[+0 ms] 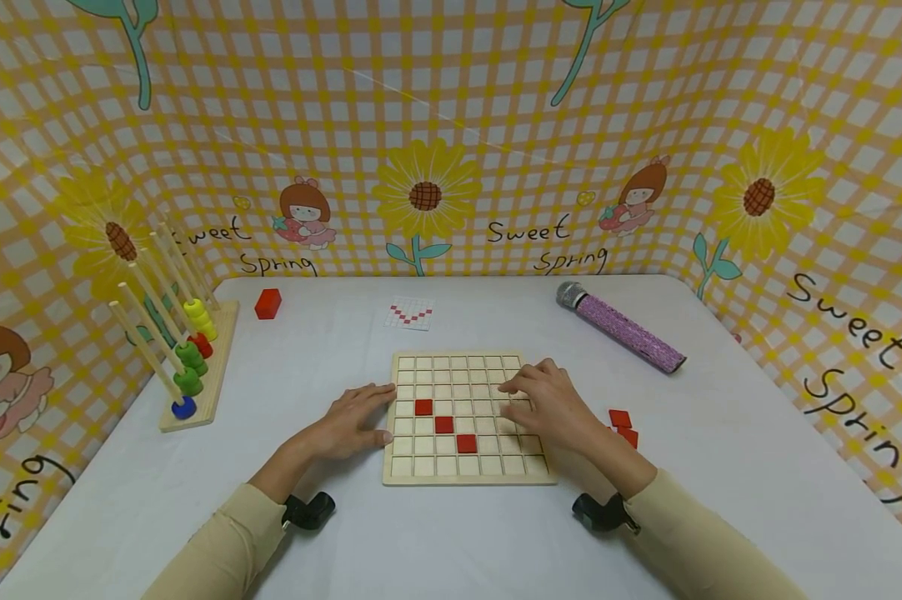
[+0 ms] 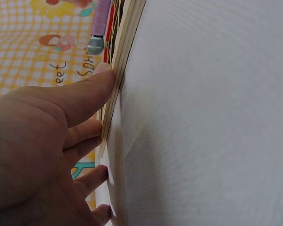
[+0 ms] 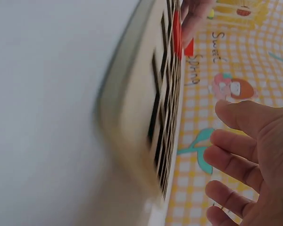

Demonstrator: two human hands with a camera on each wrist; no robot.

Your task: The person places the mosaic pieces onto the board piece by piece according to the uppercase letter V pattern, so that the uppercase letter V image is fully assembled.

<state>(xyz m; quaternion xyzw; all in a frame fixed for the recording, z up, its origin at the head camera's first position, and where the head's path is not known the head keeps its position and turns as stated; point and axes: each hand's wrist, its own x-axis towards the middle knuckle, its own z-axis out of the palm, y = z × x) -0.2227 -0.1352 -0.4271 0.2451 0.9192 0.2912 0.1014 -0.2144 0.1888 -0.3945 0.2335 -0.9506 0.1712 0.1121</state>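
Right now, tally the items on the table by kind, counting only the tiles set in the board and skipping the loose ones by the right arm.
Wooden grid board: 1
Red square tiles in it: 3
Pattern card: 1
Purple glitter microphone: 1
Red block: 1
Bead abacus: 1
Total: 8

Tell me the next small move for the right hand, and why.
Probably move the right hand over to the loose red tiles and pick one up: it looks empty, the board carries only three red squares in a slant, and the card shows a red V.
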